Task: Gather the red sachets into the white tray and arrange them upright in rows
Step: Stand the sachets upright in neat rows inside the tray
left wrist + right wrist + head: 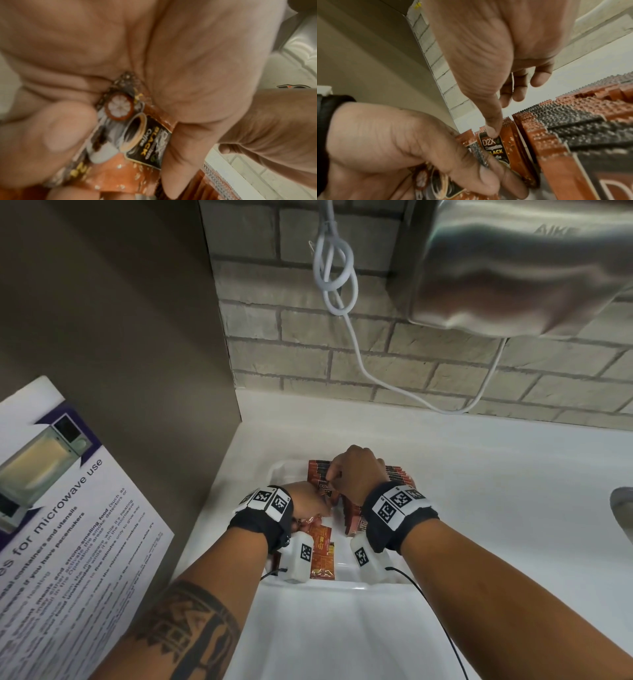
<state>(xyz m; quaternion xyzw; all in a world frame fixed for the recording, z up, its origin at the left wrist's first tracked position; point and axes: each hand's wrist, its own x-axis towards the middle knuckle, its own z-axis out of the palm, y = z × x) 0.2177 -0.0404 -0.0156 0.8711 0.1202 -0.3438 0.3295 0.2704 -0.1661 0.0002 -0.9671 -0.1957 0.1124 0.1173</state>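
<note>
Left hand (154,56): fingers and thumb curled tight around a small bunch of red foil coffee sachets with black labels (137,142), held low inside the shallow white plastic tray (284,470) near its left wall. Right hand (356,470): thumb tip (493,129) presses the top edge of one labelled sachet in that bunch, the other fingers loosely bent above the upright rows of red sachets (565,128) packed along the tray's far side; whether they pinch anything cannot be told. Loose flat sachets (320,553) lie on the tray floor toward its near edge, and the tray sits on a white countertop (496,474) beside a beige panel (120,337).
</note>
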